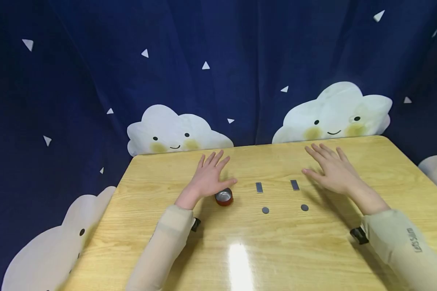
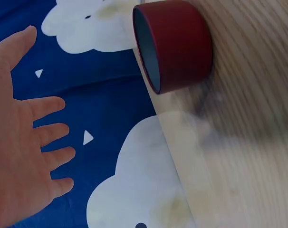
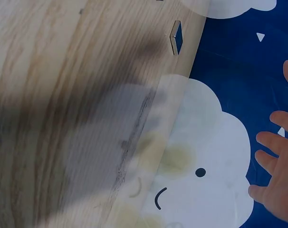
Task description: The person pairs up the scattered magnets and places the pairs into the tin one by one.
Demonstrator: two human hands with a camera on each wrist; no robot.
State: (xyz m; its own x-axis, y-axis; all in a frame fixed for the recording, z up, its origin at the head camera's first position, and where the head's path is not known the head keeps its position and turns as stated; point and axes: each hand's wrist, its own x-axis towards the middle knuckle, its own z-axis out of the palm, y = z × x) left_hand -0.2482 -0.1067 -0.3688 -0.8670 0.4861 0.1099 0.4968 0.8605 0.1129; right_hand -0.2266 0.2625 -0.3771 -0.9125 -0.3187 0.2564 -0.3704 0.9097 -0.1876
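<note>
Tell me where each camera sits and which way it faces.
Head: worn on the head, looking forward and down at the table; left hand, right hand and both sleeves show.
Left wrist: on that wrist, facing the red container and curtain; left hand shows.
Right wrist: on that wrist, facing across the table toward the curtain; right hand shows.
Head and left wrist share the red container.

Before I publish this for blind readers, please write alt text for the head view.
Two hands hover above a wooden table bearing a red container, two rectangles and two grey discs. Behind: a blue, cloud-printed curtain.
</note>
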